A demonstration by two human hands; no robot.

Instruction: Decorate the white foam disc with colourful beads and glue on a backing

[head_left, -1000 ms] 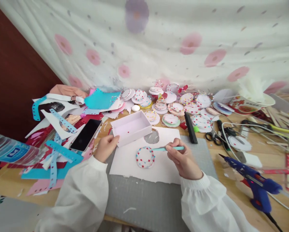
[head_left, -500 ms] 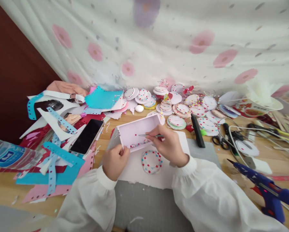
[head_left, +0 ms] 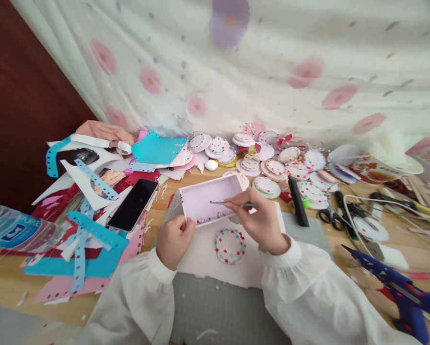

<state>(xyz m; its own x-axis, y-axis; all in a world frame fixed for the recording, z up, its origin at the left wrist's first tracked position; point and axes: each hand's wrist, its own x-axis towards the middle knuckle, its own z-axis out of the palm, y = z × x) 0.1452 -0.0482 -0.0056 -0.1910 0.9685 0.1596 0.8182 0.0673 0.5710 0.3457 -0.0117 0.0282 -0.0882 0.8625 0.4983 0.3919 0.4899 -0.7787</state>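
My left hand is closed on the near left corner of a shallow white box, which it holds tilted toward me. Small beads or bits lie along the box's lower side. Between the fingers of my right hand is a pair of thin tweezers, reaching into the box. A tiny red piece shows at the tweezers' tip. Below the box, a ring dotted with red and blue pieces lies on a white sheet.
Paper scraps, a phone and a plastic bottle crowd the left. Several decorated discs line the back. On the right are a black bar, scissors, cables and a blue glue gun. A grey mat lies underneath.
The red piece that lay on the box floor is now at the tweezers' tip. The whole view has shifted slightly, and my hands keep nearly the same places.
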